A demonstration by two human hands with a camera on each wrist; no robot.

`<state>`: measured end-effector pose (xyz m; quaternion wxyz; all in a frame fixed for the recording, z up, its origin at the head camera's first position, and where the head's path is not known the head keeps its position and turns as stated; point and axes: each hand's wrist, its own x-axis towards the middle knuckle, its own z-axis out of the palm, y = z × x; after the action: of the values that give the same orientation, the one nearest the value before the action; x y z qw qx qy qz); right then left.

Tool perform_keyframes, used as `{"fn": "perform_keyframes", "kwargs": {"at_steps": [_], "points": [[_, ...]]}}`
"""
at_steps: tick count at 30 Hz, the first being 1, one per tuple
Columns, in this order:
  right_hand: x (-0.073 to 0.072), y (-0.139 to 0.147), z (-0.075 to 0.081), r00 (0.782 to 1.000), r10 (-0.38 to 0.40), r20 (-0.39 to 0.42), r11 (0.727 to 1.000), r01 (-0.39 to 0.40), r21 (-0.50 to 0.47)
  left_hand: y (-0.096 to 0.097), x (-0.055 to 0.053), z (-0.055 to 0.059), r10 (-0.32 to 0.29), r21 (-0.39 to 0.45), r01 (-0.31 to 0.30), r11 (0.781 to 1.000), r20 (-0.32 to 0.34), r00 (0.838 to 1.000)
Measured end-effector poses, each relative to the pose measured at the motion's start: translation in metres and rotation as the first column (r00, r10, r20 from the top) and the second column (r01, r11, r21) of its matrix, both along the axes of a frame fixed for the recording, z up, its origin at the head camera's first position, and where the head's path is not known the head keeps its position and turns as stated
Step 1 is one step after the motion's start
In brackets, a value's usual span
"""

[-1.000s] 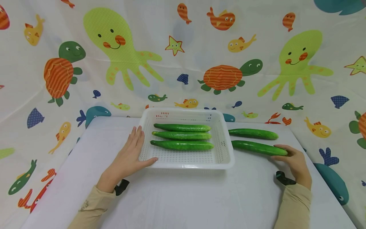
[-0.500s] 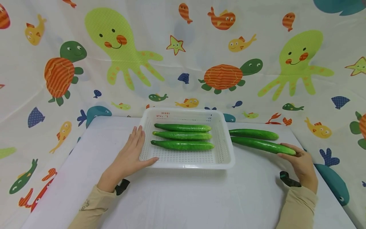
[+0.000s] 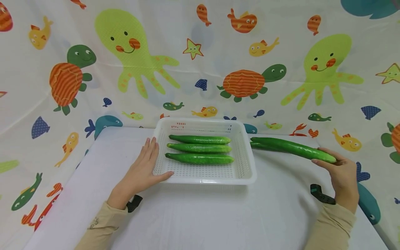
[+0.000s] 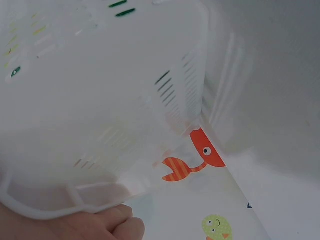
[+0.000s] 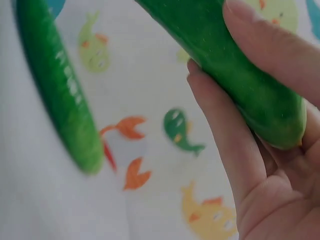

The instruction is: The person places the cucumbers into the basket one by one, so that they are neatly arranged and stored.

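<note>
A white plastic basket stands at mid-table with three cucumbers side by side in it, the nearest cucumber lying lowest in the head view. My left hand rests with straight, spread fingers against the basket's left side, thumb over the front rim. At the right, my right hand pinches the pale end of a long cucumber between thumb and fingers. That cucumber is raised, with its shadow on the cloth below. Another cucumber lies on the table, partly hidden behind the held one in the head view.
A white cloth covers the table. Behind it hangs a curtain printed with sea animals, close to the basket's far rim. Each wrist wears a small black camera, such as the right wrist camera.
My right hand has moved right and up, lifting the cucumber's pale end off the table, so it now overlaps the other loose cucumber. My left hand and the basket have stayed put.
</note>
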<state>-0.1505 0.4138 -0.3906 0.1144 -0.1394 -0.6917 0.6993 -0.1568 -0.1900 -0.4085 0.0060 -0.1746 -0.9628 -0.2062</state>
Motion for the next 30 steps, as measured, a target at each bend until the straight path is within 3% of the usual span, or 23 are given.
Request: {"fn": "perform_keyframes", "kwargs": {"at_steps": [5, 9, 18, 24, 30], "points": [[0.002, -0.016, 0.021, 0.997, -0.072, 0.0, 0.997, 0.072, 0.005, 0.0, -0.001, 0.0, -0.001, -0.005, 0.001, 1.0, -0.002, 1.0], [-0.001, -0.031, 0.032, 0.992, -0.079, -0.099, 0.993, 0.071, -0.09, 0.001, -0.001, 0.0, -0.001, -0.005, 0.001, 1.0, -0.002, 1.0], [-0.017, -0.077, 0.045, 0.948, -0.027, -0.316, 0.963, -0.06, -0.262, 0.0, -0.001, 0.0, -0.003, 0.001, 0.003, 1.0, -0.012, 1.0], [-0.029, -0.115, 0.049, 0.917, 0.052, -0.395, 0.956, -0.16, -0.246, 0.0, -0.001, 0.0, 0.004, 0.002, -0.004, 1.0, -0.008, 1.0], [-0.035, -0.152, 0.046, 0.91, 0.155, -0.384, 0.953, -0.24, -0.185, 0.001, -0.002, 0.001, 0.006, 0.003, -0.006, 1.0, -0.007, 1.0]]}}
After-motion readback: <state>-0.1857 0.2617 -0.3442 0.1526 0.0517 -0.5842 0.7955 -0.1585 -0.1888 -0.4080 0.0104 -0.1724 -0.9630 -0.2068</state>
